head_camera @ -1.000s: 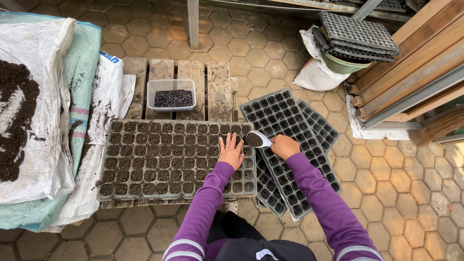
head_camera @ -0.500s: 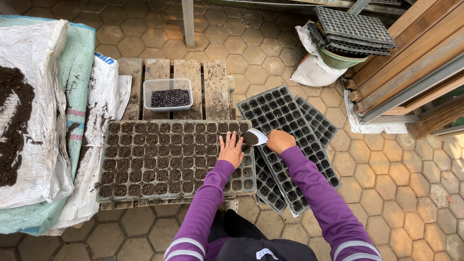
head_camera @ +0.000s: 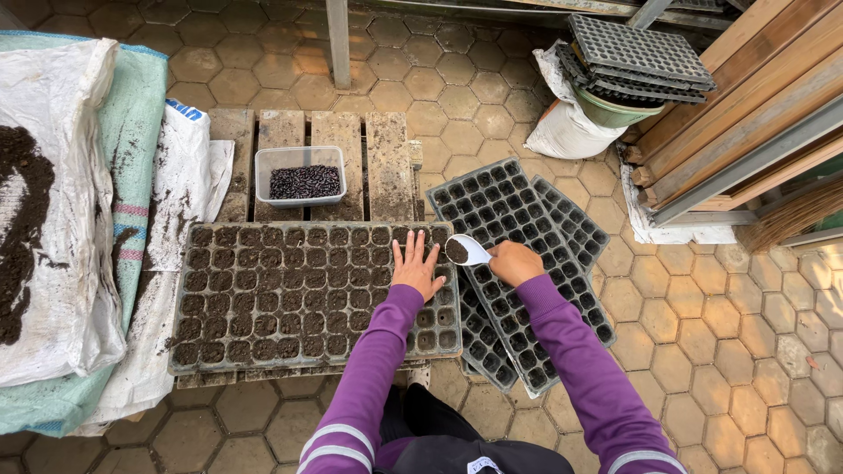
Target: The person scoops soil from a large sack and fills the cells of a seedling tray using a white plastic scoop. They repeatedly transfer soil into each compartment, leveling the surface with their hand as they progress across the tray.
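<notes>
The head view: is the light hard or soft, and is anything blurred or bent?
Head view: soft, even daylight, only faint shadows under the left hand and right hand; the black plastic seedling tray and small white scoop look sharp; the tray's edges bow slightly, suggesting wide-lens distortion.

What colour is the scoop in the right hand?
White, holding dark soil; the scoop shows best in the head view.

From here I can't see the cells under my left hand [head_camera: 418, 268], which lies flat on the filled seed tray [head_camera: 263, 298]. My right hand [head_camera: 516, 262] covers the handle of the white scoop [head_camera: 465, 251], so its grip stays hidden. The empty black trays [head_camera: 527, 237] overlap, the lower ones mostly covered. The soil heap [head_camera: 22, 219] on the white sack [head_camera: 61, 290] runs off the left edge. What fills the small tub [head_camera: 300, 175] is too fine to tell.
</notes>
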